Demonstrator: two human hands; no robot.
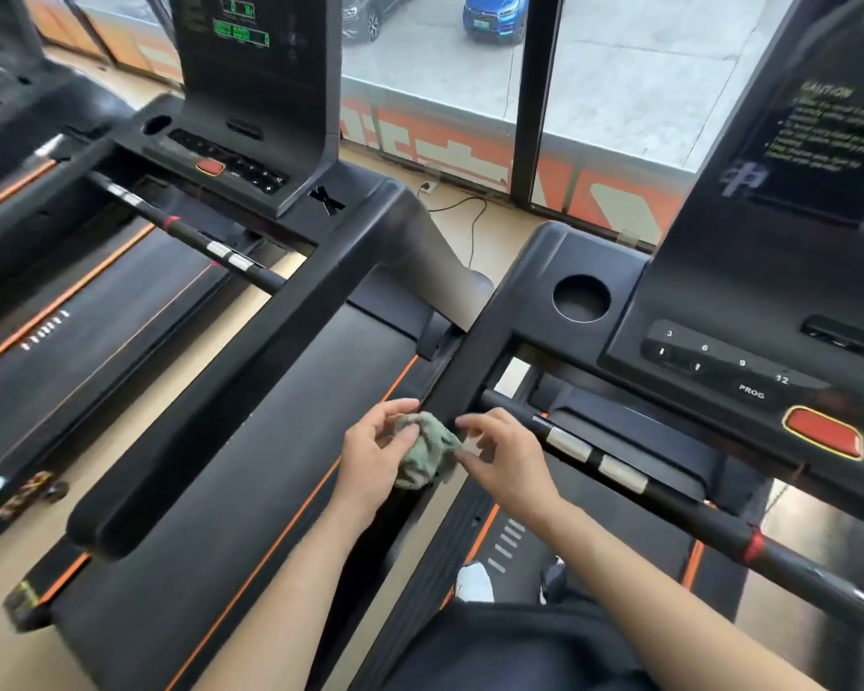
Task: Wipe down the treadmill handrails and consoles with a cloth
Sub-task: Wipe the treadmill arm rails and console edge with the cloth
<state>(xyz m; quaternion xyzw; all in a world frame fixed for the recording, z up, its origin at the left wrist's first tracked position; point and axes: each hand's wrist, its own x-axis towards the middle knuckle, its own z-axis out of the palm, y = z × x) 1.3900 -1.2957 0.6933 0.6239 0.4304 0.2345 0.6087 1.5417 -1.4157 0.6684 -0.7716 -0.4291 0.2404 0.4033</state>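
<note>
A crumpled green cloth (427, 448) sits bunched between my two hands, just below the left handrail (462, 371) of the treadmill I stand on. My left hand (377, 453) grips the cloth from the left with curled fingers. My right hand (507, 453) pinches its right edge with fingertips. The black console (749, 371) with number buttons and a red stop button (824, 431) lies to the right. A crossbar with silver sensor plates (594, 456) runs diagonally under the console.
A second treadmill stands to the left, with its own console (235, 157), lit display (243, 34) and long black handrail (270, 351). A round cup holder (580, 298) is sunk in my console. Windows and a floor cable (462, 211) lie ahead.
</note>
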